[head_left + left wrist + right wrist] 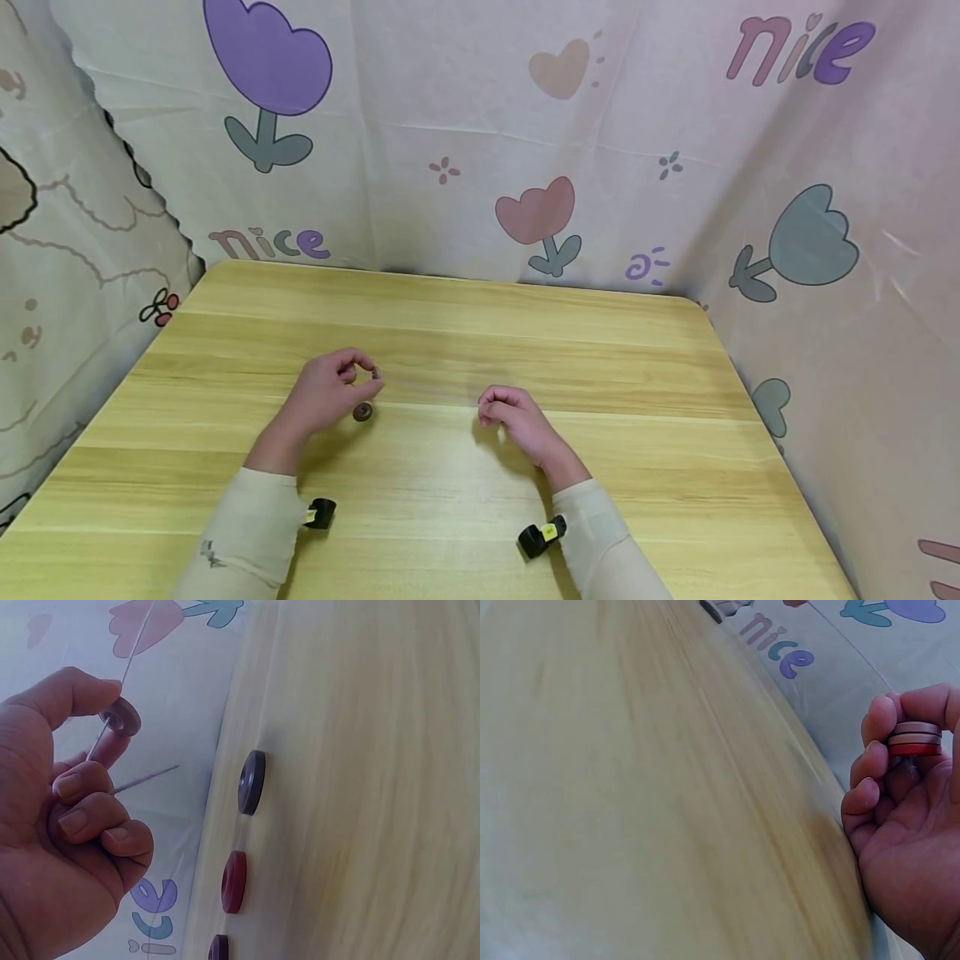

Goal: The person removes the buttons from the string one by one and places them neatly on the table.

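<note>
My left hand pinches a brown button between thumb and index finger, above the table. A pale thread passes through this button, and one end sticks out past the curled lower fingers. Over to the right, my right hand grips a small stack of round buttons, red at the bottom and pinkish above, at its fingertips. The thread stretches between both hands. Below the left hand a dark button stands out on the tabletop, with a red button and a partly cut-off dark button beyond it.
The light wooden table has rounded far corners. A printed cloth with flowers and lettering hangs behind it and along its sides. Small black devices are strapped at the left sleeve and the right sleeve.
</note>
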Demonstrator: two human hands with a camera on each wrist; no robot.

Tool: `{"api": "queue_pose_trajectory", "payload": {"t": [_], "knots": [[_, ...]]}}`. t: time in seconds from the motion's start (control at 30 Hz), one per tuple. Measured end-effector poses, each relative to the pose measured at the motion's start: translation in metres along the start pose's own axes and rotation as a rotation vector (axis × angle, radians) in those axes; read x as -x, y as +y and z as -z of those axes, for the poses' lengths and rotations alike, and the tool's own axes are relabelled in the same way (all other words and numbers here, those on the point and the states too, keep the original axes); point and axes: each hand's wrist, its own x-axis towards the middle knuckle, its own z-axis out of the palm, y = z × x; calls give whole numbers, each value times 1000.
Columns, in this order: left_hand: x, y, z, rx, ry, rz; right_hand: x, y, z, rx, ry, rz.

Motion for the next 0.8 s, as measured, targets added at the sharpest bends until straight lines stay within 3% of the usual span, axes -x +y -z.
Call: {"api": "queue_pose_trajectory", "payload": {"t": [0.13, 0.37, 0.6, 0.8], "knots": [[0, -3, 3, -5, 13, -3, 0, 0, 0, -1, 0, -1], [4, -7, 12, 83, -19, 55, -1, -1, -1, 4, 4, 1], [4, -11, 18, -37, 31, 27, 0, -1, -1, 1, 4, 0], [4, -15, 21, -45, 44, 18, 0, 0, -1, 10, 8, -4]]}}
